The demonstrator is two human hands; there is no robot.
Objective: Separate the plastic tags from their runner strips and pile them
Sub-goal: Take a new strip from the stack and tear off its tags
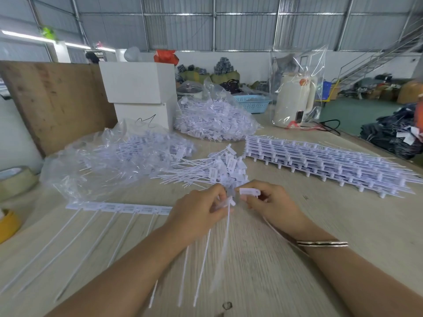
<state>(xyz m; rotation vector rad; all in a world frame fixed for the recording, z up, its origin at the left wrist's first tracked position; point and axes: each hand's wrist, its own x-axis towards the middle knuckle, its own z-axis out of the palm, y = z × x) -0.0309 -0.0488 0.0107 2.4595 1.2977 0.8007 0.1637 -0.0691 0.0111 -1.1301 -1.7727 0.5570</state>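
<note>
A white runner strip of plastic tags lies across the wooden table, its long tails pointing toward me. My left hand grips the strip's right end, where several tails hang down. My right hand pinches a single white tag just right of the strip end, its tail running under my wrist. A loose pile of separated tags lies right behind both hands. A stack of whole runner strips sits to the right.
Two clear bags of tags lie at the back left and centre. White boxes, a plywood board, a bagged kettle and a blue basket stand behind. Tape rolls sit at the left edge.
</note>
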